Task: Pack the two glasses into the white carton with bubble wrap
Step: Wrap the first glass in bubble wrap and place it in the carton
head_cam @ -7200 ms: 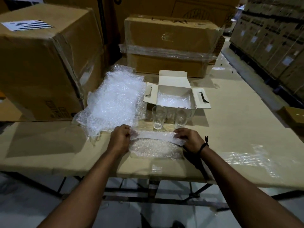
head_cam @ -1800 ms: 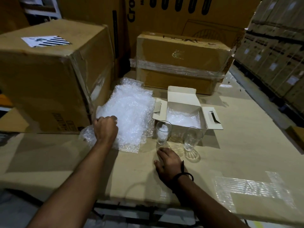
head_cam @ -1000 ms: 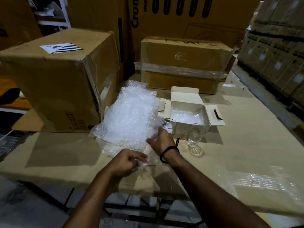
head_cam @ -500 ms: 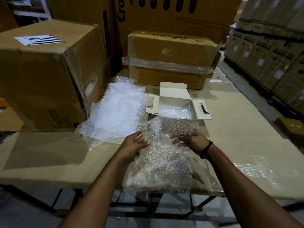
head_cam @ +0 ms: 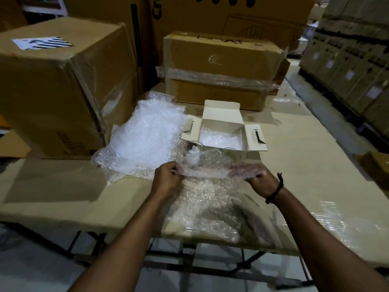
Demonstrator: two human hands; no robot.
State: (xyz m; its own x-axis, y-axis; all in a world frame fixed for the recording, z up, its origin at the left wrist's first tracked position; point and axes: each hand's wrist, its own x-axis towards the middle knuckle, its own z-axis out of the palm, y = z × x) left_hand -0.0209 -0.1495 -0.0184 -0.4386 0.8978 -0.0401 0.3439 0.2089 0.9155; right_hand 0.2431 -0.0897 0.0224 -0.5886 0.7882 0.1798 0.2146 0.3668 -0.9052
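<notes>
Head view: left hand and right hand both curled, pinching the top edge of a bubble wrap sheet draped over the worktop front edge. One glass stands upright at 1 o'clock of the left hand, just before the open, wrap-lined white carton. Brown boxes at 12 o'clock.

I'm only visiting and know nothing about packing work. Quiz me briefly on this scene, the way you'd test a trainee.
1. True or false: the white carton is closed.
2. The left hand and right hand grip: A scissors, B a bubble wrap sheet, C tape?
3. Where does the glass nearest the left hand stand?
Key: 1 false; 2 B; 3 on the table, in front of the carton.
</notes>
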